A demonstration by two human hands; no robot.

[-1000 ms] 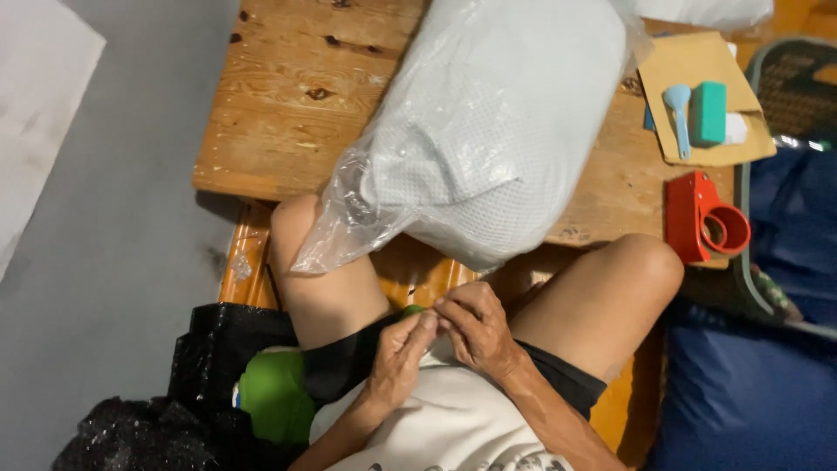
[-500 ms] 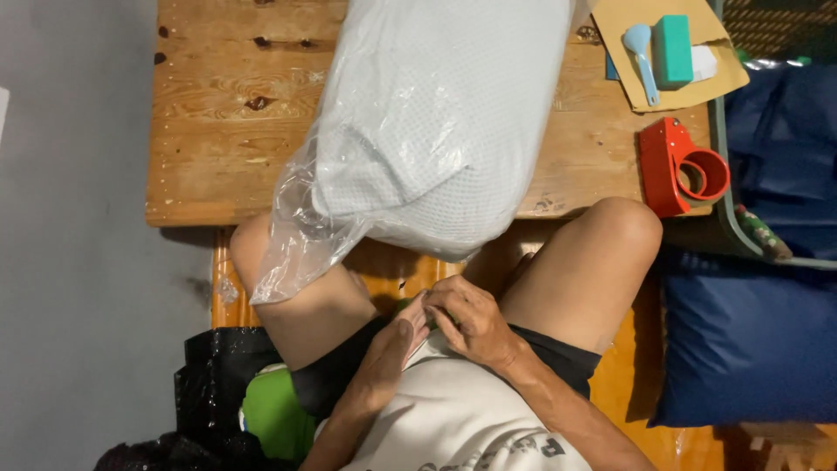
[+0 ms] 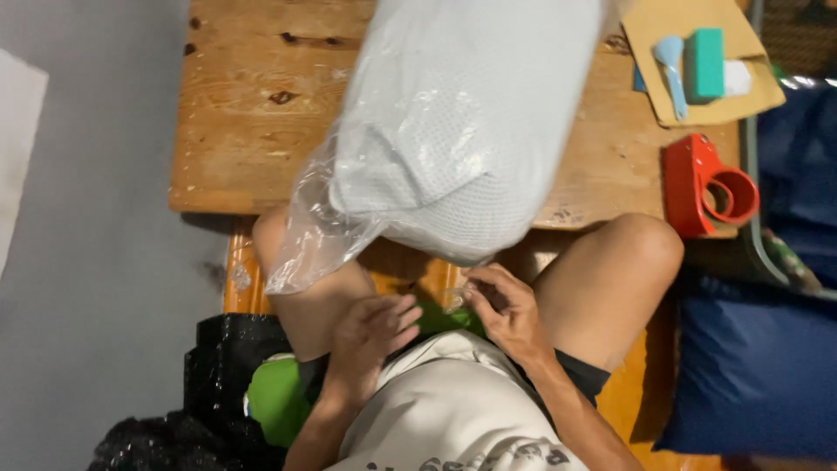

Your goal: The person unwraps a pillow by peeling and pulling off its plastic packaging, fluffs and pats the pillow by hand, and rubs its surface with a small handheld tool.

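A big clear plastic bag [image 3: 453, 139] stuffed with pale mesh cloth lies on the wooden table [image 3: 253, 113] and hangs over its near edge above my knees. My right hand [image 3: 506, 310] sits just under the bag's lower end, its fingertips pinching a small scrap of clear plastic [image 3: 455, 296]. My left hand [image 3: 370, 336] rests on my left thigh with the fingers spread, holding nothing, a little apart from the right hand.
A red tape dispenser [image 3: 711, 187] stands at the table's right edge. Behind it a brown card [image 3: 697, 61] carries a teal block and a light blue tool. Blue cushions [image 3: 758, 366] lie to the right; a black bag [image 3: 218, 392] and a green thing sit by my left hip.
My hands were together in my lap; now the left has drawn away and opened, while the right has lifted toward the bag with the plastic scrap.
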